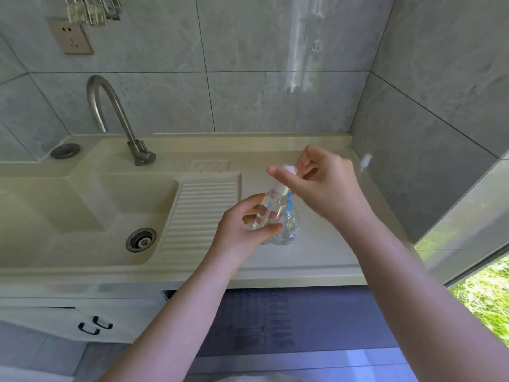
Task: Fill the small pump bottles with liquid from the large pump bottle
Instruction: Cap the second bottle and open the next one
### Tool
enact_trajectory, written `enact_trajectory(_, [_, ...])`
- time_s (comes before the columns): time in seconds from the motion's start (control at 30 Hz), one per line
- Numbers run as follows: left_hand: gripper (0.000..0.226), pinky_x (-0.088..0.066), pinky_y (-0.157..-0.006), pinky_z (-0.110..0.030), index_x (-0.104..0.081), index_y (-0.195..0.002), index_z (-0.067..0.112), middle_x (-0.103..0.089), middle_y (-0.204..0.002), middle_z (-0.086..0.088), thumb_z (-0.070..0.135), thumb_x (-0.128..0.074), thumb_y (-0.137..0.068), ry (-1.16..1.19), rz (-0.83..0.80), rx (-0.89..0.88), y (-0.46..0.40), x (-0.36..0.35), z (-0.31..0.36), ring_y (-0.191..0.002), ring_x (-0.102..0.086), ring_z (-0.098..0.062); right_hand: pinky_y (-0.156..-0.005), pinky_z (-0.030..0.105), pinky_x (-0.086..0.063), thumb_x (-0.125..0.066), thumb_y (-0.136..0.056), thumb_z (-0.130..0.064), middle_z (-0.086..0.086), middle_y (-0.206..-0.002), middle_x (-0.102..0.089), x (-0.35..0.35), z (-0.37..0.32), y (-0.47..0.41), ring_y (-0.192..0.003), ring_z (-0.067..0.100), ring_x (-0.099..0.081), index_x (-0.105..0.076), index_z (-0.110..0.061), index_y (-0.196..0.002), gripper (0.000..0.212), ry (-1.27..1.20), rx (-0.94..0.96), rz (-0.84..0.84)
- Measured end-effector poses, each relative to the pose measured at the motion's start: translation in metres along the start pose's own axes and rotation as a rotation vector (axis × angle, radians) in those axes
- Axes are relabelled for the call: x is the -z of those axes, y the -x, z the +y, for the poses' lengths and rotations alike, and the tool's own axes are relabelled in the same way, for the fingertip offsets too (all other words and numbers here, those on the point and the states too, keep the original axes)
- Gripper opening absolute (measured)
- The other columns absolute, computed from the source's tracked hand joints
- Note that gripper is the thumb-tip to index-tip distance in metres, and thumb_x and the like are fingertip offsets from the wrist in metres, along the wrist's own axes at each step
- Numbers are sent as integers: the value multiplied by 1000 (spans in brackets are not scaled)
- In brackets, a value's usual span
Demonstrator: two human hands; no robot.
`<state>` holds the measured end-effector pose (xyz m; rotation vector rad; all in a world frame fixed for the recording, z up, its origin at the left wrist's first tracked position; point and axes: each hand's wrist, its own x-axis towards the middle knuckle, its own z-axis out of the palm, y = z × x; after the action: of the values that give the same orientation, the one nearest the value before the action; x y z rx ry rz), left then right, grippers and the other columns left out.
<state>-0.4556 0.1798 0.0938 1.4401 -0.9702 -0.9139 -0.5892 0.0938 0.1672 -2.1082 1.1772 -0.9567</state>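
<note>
My left hand (245, 227) grips a small clear bottle (265, 208), tilted and lifted above the countertop (316, 252). My right hand (319, 183) pinches the small bottle's white pump head (287, 172) at the top of the bottle, with the pump tube running down inside it. Just behind and to the right stands the large clear pump bottle (287, 227) with a blue pump, partly hidden by the small bottle and my left fingers. Another clear bottle seems to stand behind my left hand, mostly hidden.
A cream sink (82, 210) with a drain and a ribbed washboard (201, 210) lies to the left, with a curved steel tap (115, 117) behind it. Tiled walls close in at the back and right. A window opens at the right edge.
</note>
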Motion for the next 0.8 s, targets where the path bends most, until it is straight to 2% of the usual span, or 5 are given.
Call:
enact_trajectory(0.13, [46,-60,-72,-43,-67,-113,34,-72,-85,19,7,-80,-77,-5,4,-3,1,1,-1,-83,-62,5,-84,23,-54,-73,-80,-56,-13,-114,-70,10,3,-2,-97,0,-68,-60,-33,-127,54,-319,-128,-285])
enact_trajectory(0.27, [49,-61,-72,-43,-67,-118,30,-73,-95,8,8,-82,-76,-11,16,-7,3,2,-2,-90,-64,-2,-84,26,-56,-77,-85,-11,-4,-103,-77,16,10,-4,-95,11,-73,-70,-21,-118,35,-465,-65,-356])
enact_trajectory(0.5, [50,-59,-81,-50,-66,-119,33,-71,-98,2,12,-82,-76,11,-30,21,8,-5,1,-103,-64,-19,-71,22,-53,-72,-74,-67,-10,-89,-71,8,0,1,-80,1,-66,-64,-25,-98,49,-25,-33,-113])
enact_trajectory(0.63, [47,-59,-78,-51,-68,-117,32,-69,-97,-2,10,-82,-77,17,-33,19,9,-4,4,-96,-64,-21,-101,38,-51,-75,-86,-34,-9,-123,-69,17,7,1,-111,8,-67,-57,-31,-134,52,-496,-129,-418])
enact_trajectory(0.8, [45,-60,-72,-39,-67,-111,37,-70,-97,2,10,-81,-78,49,-63,47,10,-9,1,-95,-66,-16,-79,32,-59,-84,-73,-48,-8,-77,-73,6,4,4,-77,1,-70,-73,-28,-101,36,-81,2,-27])
